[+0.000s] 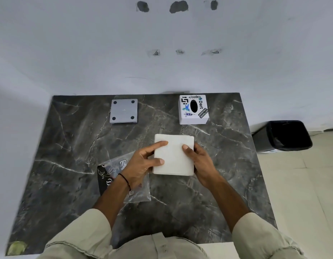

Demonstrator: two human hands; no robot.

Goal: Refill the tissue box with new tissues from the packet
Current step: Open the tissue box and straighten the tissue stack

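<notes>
A white stack of tissues (174, 157) is held between both hands above the middle of the dark marble table (68, 143). My left hand (143, 161) grips its left edge, thumb and forefinger on top. My right hand (199, 163) clasps the right edge. The clear plastic packet (115, 171) with a black printed end lies flat under my left wrist. The white tissue box (193, 109), covered with stickers and with a dark oval slot on top, stands at the back right. Its grey base plate (124, 111) with four dark feet lies apart at the back left.
The table stands against a pale wall. A black waste bin (285, 135) sits on the tiled floor to the right of the table. A yellowish patch (17, 247) marks the table's front left corner.
</notes>
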